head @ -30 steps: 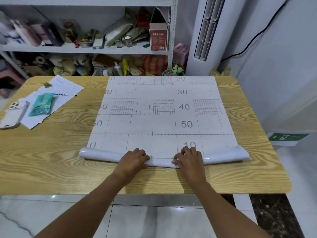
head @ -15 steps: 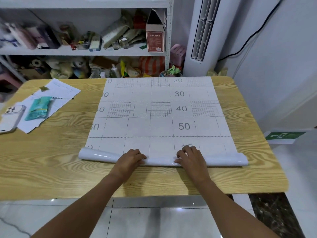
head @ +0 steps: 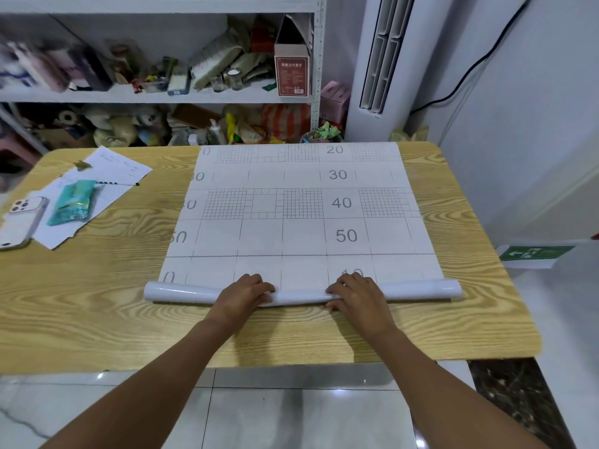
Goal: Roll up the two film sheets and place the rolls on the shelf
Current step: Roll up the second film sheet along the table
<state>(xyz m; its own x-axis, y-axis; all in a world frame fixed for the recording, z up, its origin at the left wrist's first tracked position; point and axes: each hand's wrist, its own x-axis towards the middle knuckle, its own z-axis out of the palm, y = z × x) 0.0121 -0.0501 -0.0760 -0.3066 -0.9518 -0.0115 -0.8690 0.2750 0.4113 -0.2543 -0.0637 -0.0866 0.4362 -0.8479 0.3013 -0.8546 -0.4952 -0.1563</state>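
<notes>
Near the front edge of the table (head: 97, 306), the left hand (head: 242, 293) and right hand (head: 358, 294) each grip the roll (head: 418, 289), fingers curled over it. The rest of the film sheet (head: 304, 236) lies flat beyond. A phone (head: 19, 222) and green packet (head: 73, 204) sit far left, with the shelf (head: 162, 94) behind.

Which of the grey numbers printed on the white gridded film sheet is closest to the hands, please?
The grey printed "10" beyond the right hand, which grips the white film roll and hides its lower half; the others lie farther away.
</notes>
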